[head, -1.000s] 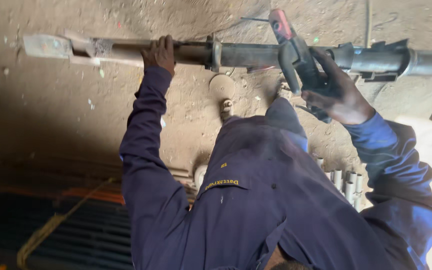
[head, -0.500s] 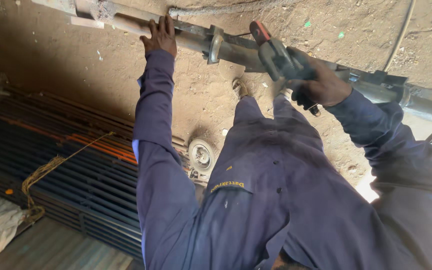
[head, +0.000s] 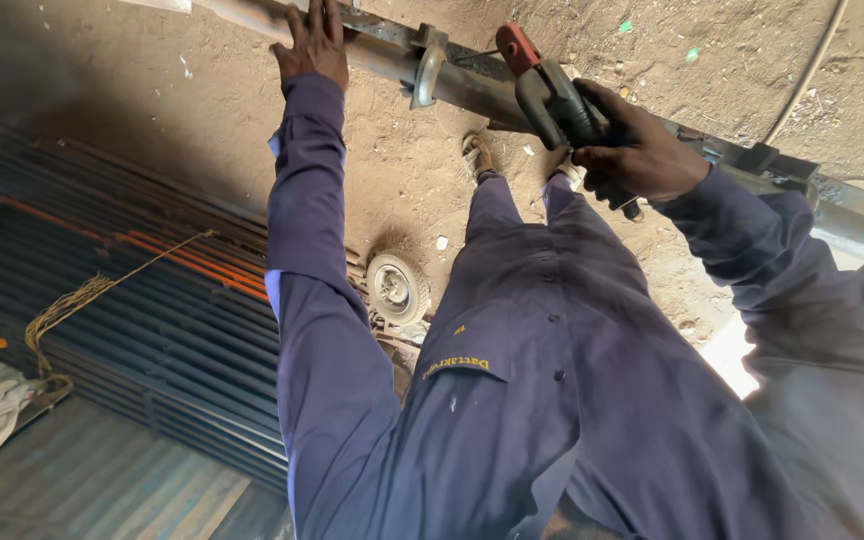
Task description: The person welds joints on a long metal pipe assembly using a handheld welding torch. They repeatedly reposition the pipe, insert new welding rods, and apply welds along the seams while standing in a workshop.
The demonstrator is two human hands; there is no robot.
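Dirt (head: 432, 180) lies under everything here, sandy and scattered with small bits. Across the top we see a long steel pipe (head: 472, 92) running from upper left down toward the right edge, with a metal bracket (head: 428, 62) fixed on it near its middle. Our left hand (head: 314, 42) lies flat on the pipe to the left of that bracket, fingers spread and pressing on the metal rather than wrapped around it. Our right hand (head: 638, 152) is closed in a fist around the dark handle of a welding electrode holder (head: 550, 88), whose red-tipped jaw end points up and left and sits right at the pipe, just to the right of the bracket. We cannot tell whether the tip actually touches the steel. Both arms are in dark blue coverall sleeves, and the body of the coverall fills the lower middle of the view, with two feet just beyond it, near the pipe. To the left we see a stack of long dark steel bars (head: 142, 300), some orange, tied with a yellowish rope (head: 72, 305). A small wheel (head: 396, 287) lies beside the stack, near our left sleeve. A thin cable (head: 812, 70) curves over the dirt at upper right.
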